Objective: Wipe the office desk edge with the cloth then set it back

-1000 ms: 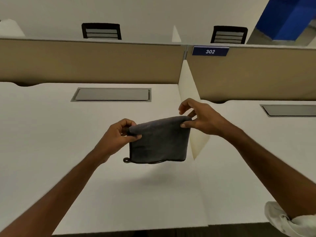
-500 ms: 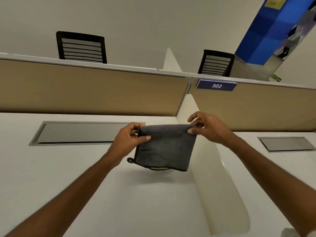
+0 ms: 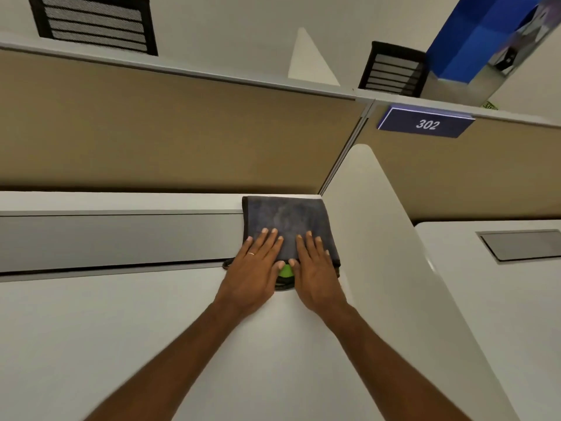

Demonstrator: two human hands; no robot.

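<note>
A folded dark grey cloth (image 3: pixel 285 215) lies flat on the white desk (image 3: pixel 151 329), in the far right corner against the tan back partition (image 3: pixel 151 132) and the white side divider (image 3: pixel 379 238). A green patch (image 3: pixel 285 271) shows at its near edge. My left hand (image 3: pixel 256 268) and my right hand (image 3: pixel 314 268) rest side by side on the cloth's near half, palms down and fingers stretched out. The hands cover the cloth's near edge.
A long grey cable-tray cover (image 3: pixel 121 241) runs along the back of the desk, left of the cloth. A blue "302" sign (image 3: pixel 426 124) hangs on the partition. A neighbouring desk (image 3: pixel 485 299) lies right of the divider. Black chairs (image 3: pixel 94 22) and a blue column (image 3: pixel 473 41) stand behind.
The cloth was held up in the air by its top corners. It now lies on the desk's far right corner, and both hands have gone from pinching it to pressing flat on it.
</note>
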